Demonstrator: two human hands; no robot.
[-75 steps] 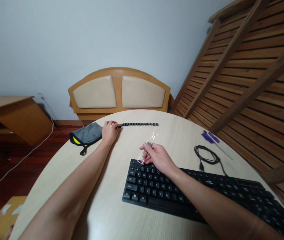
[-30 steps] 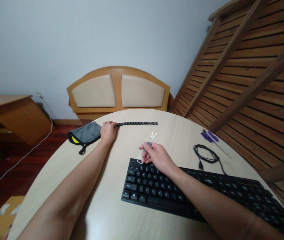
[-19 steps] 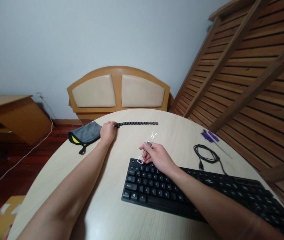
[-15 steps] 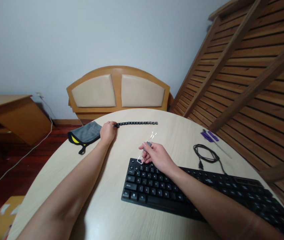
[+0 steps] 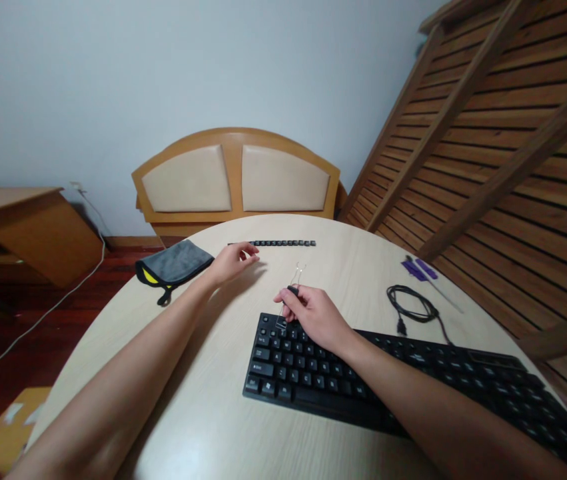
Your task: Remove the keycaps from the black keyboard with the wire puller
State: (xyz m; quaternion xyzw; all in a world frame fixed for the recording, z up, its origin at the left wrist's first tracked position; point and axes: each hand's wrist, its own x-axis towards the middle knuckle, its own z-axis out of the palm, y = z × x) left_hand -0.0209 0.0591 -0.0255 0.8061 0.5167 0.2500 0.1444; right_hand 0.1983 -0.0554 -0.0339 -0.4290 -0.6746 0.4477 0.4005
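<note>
In my right hand (image 5: pixel 313 313) is a keycap puller (image 5: pixel 297 273), its thin wire loops sticking out both ways from a dark grip between thumb and fingers. That hand hovers over the upper left part of a black keyboard (image 5: pixel 323 407). My left hand (image 5: pixel 233 263) is over the table, fingers loosely bent and apart, with nothing visible in them. Just beyond it runs a straight row of small black keycaps (image 5: pixel 286 243), whose left end is partly hidden by the hand.
A grey cloth (image 5: pixel 176 260) with black edging and yellow lining lies at the table's left. On the right are a coiled black cable (image 5: pixel 410 307) and a purple brush-like item (image 5: pixel 419 269). A padded wooden chair back (image 5: pixel 236 173) stands beyond the round table (image 5: pixel 188 413).
My left hand has let go at the left end of the keycap row and drawn back to the right and nearer. My right hand, with the puller, has barely moved.
</note>
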